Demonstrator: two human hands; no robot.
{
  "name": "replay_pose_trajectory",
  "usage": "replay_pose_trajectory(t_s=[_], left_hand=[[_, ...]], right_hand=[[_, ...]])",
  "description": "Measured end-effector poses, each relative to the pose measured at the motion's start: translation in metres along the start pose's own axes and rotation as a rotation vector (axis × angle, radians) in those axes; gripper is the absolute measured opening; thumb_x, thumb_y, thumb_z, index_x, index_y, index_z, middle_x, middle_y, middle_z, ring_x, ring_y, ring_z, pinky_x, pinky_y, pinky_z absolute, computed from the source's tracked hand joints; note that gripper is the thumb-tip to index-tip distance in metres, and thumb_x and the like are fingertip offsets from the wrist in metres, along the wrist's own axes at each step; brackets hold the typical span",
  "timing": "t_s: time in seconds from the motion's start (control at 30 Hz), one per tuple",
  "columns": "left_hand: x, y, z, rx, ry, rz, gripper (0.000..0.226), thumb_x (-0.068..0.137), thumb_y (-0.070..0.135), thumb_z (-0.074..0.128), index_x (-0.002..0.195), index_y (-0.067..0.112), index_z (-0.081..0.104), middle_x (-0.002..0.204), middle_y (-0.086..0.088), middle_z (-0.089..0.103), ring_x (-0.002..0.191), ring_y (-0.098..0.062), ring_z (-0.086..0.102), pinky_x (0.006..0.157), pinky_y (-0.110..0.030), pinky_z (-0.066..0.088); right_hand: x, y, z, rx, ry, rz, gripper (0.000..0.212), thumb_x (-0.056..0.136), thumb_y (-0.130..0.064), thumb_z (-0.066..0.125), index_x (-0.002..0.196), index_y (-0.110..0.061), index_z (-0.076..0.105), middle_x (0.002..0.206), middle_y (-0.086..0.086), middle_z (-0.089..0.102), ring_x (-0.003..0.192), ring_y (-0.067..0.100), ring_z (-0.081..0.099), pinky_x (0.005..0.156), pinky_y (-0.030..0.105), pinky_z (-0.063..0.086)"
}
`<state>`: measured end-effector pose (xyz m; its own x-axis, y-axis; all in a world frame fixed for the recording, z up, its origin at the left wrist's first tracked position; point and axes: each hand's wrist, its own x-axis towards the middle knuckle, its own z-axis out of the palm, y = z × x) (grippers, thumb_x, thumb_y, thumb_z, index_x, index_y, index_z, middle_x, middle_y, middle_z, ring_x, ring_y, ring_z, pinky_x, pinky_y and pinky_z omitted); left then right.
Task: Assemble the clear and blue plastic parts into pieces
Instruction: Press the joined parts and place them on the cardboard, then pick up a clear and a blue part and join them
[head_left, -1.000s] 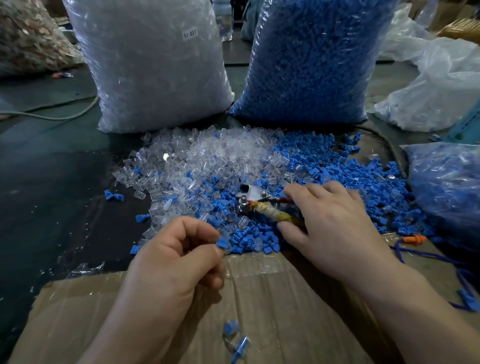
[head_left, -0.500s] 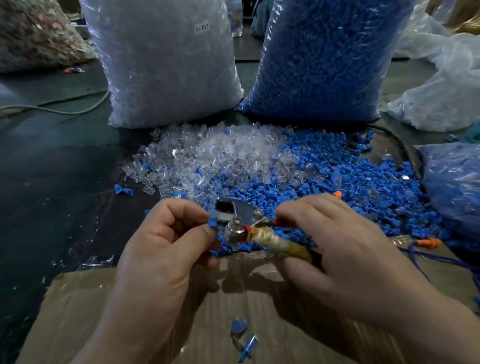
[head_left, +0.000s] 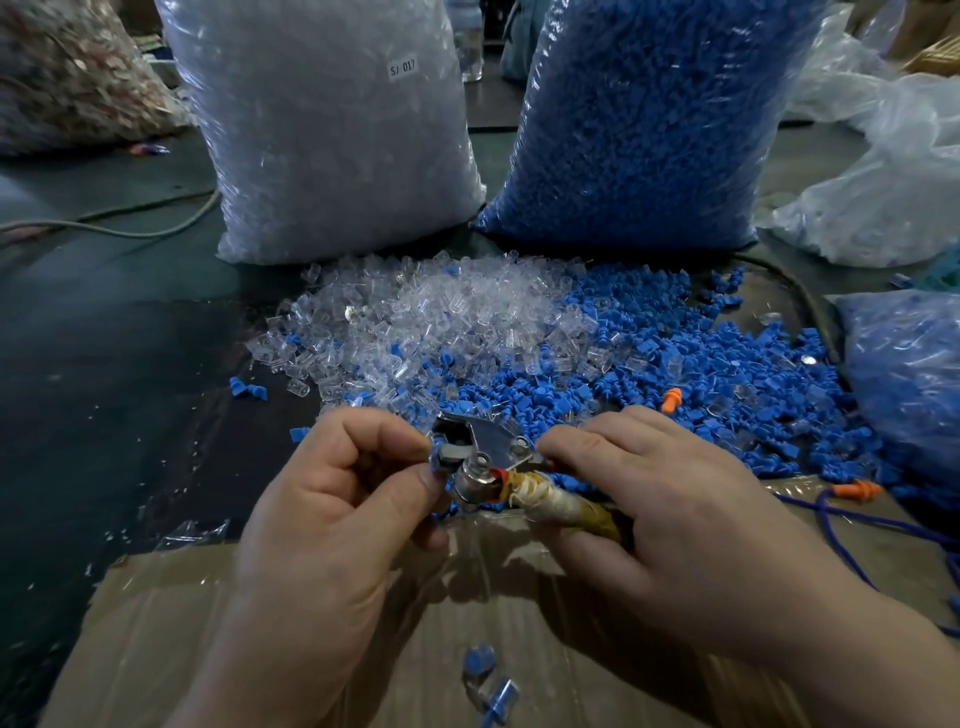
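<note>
A: Left hand (head_left: 332, 514)?
B: Thumb and forefinger pinch a blue part (head_left: 435, 460) against the tool (head_left: 483, 457) head.
A: Right hand (head_left: 670, 525)?
B: Fingers curled round the tool's taped handle.
A: Stock?
B: Clear pile (head_left: 441, 322) and blue pile (head_left: 701, 374) just beyond both grips; two pieces (head_left: 488, 686) on cardboard (head_left: 208, 623), nearer than the grips.

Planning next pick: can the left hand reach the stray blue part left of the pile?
Probably yes: only open table between left hand and stray blue part, though it pinches a blue piece.
</note>
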<state>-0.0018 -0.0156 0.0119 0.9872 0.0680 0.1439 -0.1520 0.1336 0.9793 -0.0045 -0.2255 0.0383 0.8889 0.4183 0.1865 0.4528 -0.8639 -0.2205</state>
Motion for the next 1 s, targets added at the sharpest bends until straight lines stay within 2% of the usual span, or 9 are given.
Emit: replay_pose_trajectory(t_s=[0.2, 0.27, 0.37, 0.53, 0.67, 0.77, 0.87, 0.9, 1.0], left_hand=[[-0.001, 0.006, 0.001, -0.039, 0.012, -0.019, 0.024, 0.063, 0.004, 0.080, 0.072, 0.025, 0.069, 0.072, -0.005, 0.068, 0.053, -0.014, 0.061, 0.046, -0.019, 0.051], [0.000, 0.007, 0.000, -0.005, 0.024, -0.024, 0.015, 0.068, 0.009, 0.070, 0.073, 0.024, 0.069, 0.072, -0.005, 0.067, 0.055, -0.014, 0.061, 0.047, -0.020, 0.052], [0.004, 0.002, -0.004, 0.093, 0.092, -0.061, 0.030, 0.081, -0.007, 0.067, 0.074, 0.022, 0.068, 0.064, -0.004, 0.064, 0.054, -0.014, 0.061, 0.047, -0.021, 0.053], [-0.002, 0.004, 0.004, 0.218, -0.086, -0.307, 0.037, 0.086, -0.005, 0.064, 0.070, 0.028, 0.067, 0.051, -0.008, 0.061, 0.041, -0.014, 0.054, 0.038, -0.017, 0.043], [-0.009, 0.005, 0.011, 0.368, -0.092, -0.278, 0.030, 0.087, 0.006, 0.068, 0.079, 0.035, 0.067, 0.054, -0.010, 0.063, 0.038, -0.011, 0.052, 0.037, -0.018, 0.042], [-0.011, 0.001, 0.010, 0.538, -0.089, -0.152, 0.021, 0.080, 0.028, 0.067, 0.090, 0.046, 0.063, 0.063, 0.001, 0.069, 0.048, -0.017, 0.061, 0.047, -0.030, 0.054], [-0.014, 0.001, 0.011, 0.589, -0.090, -0.119, 0.020, 0.075, 0.037, 0.063, 0.093, 0.046, 0.062, 0.066, 0.005, 0.070, 0.053, -0.017, 0.063, 0.055, -0.043, 0.058], [-0.015, 0.000, 0.011, 0.609, -0.086, -0.095, 0.019, 0.075, 0.035, 0.063, 0.092, 0.045, 0.063, 0.066, 0.007, 0.070, 0.052, -0.014, 0.063, 0.056, -0.040, 0.058], [-0.016, -0.001, 0.010, 0.706, -0.075, 0.028, 0.015, 0.079, 0.035, 0.064, 0.089, 0.045, 0.062, 0.067, 0.018, 0.068, 0.056, -0.003, 0.063, 0.053, -0.015, 0.049]], right_hand=[[0.003, -0.003, 0.002, 0.019, 0.022, 0.004, 0.054, 0.081, -0.059, 0.045, 0.120, -0.026, 0.064, 0.092, -0.012, 0.064, 0.084, 0.013, 0.059, 0.074, 0.032, 0.053], [0.002, -0.001, 0.002, 0.030, 0.009, 0.023, 0.051, 0.081, -0.063, 0.044, 0.118, -0.032, 0.061, 0.094, -0.017, 0.063, 0.085, 0.009, 0.057, 0.073, 0.025, 0.048], [0.002, 0.010, 0.003, -0.045, 0.011, 0.106, 0.053, 0.079, -0.070, 0.039, 0.117, -0.037, 0.055, 0.097, -0.023, 0.059, 0.089, 0.004, 0.053, 0.075, 0.015, 0.035], [0.015, 0.026, 0.007, -0.207, 0.027, 0.257, 0.066, 0.077, -0.074, 0.034, 0.122, -0.031, 0.054, 0.104, -0.010, 0.060, 0.097, 0.017, 0.048, 0.083, 0.037, 0.042], [0.023, 0.027, 0.008, -0.221, -0.090, 0.329, 0.068, 0.077, -0.074, 0.038, 0.132, -0.035, 0.046, 0.122, -0.008, 0.053, 0.112, 0.018, 0.039, 0.094, 0.037, 0.033], [0.019, 0.017, 0.005, -0.178, 0.032, 0.292, 0.060, 0.082, -0.070, 0.036, 0.125, -0.032, 0.053, 0.121, -0.007, 0.056, 0.114, 0.019, 0.043, 0.098, 0.042, 0.035], [0.010, -0.011, 0.005, -0.075, 0.148, 0.129, 0.042, 0.086, -0.059, 0.040, 0.107, -0.030, 0.061, 0.102, -0.009, 0.063, 0.096, 0.014, 0.056, 0.087, 0.040, 0.047], [0.009, -0.020, 0.008, -0.056, 0.133, 0.056, 0.034, 0.088, -0.055, 0.042, 0.100, -0.030, 0.061, 0.094, -0.009, 0.063, 0.089, 0.014, 0.057, 0.082, 0.037, 0.046], [0.009, -0.032, 0.015, -0.044, 0.102, -0.074, 0.025, 0.092, -0.042, 0.041, 0.086, -0.024, 0.058, 0.078, -0.005, 0.058, 0.074, 0.020, 0.054, 0.070, 0.034, 0.034]])
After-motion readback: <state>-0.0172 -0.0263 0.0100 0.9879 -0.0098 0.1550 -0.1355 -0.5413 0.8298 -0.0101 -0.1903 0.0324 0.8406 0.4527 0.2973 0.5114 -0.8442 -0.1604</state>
